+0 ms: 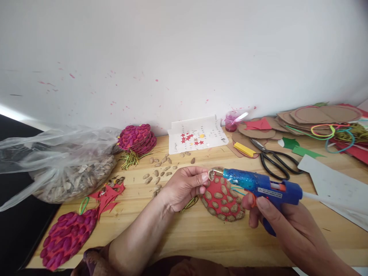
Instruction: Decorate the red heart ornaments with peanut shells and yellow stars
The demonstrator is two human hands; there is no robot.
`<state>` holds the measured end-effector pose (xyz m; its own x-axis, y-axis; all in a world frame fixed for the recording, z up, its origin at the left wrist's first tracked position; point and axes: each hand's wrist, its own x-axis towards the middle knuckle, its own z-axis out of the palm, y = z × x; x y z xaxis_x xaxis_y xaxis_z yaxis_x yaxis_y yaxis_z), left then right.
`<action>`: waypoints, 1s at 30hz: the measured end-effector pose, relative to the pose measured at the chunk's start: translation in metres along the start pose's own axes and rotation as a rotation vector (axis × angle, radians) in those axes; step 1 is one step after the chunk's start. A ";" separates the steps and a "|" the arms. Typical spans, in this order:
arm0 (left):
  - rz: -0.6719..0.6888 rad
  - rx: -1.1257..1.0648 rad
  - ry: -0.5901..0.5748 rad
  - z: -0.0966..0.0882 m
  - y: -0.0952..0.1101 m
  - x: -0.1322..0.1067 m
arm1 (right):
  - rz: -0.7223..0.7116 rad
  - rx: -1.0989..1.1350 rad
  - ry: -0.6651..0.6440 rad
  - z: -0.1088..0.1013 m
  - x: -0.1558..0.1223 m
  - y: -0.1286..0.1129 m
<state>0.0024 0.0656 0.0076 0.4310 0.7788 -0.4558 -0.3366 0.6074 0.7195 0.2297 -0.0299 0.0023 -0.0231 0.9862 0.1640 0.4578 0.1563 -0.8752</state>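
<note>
My right hand (276, 214) is closed round the handle of a blue glue gun (247, 182), with a finger at its orange trigger. The gun's metal nozzle meets a small brown shell (211, 175) pinched between the thumb and fingers of my left hand (191, 182). It looks like a nut shell half, its hollow side toward the nozzle. Just below both hands lies a red disc (213, 188) on the table, covered with several similar brown shells. Part of the disc's upper edge is hidden behind the gun and my left fingers.
Loose shells (156, 173) lie left of centre. A clear bag of shells (77, 176), magenta-shelled discs (70, 235) and red scraps (110, 195) are at left. Behind are a paper with stars (198, 134) and a cup (230, 124). Black scissors (273, 157) and cardboard pieces (304, 113) lie at right.
</note>
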 end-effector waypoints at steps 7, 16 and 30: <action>0.017 -0.015 -0.004 -0.002 0.002 0.000 | -0.028 -0.035 0.016 -0.002 -0.002 0.003; 0.047 -0.050 -0.001 -0.006 0.000 0.001 | -0.053 -0.111 -0.011 -0.002 -0.007 -0.001; 0.033 -0.033 -0.012 -0.004 0.000 0.000 | -0.049 -0.143 -0.023 -0.002 -0.008 0.001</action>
<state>-0.0011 0.0663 0.0051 0.4292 0.7967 -0.4255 -0.3785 0.5864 0.7162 0.2321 -0.0375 0.0014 -0.0680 0.9787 0.1934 0.5778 0.1967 -0.7921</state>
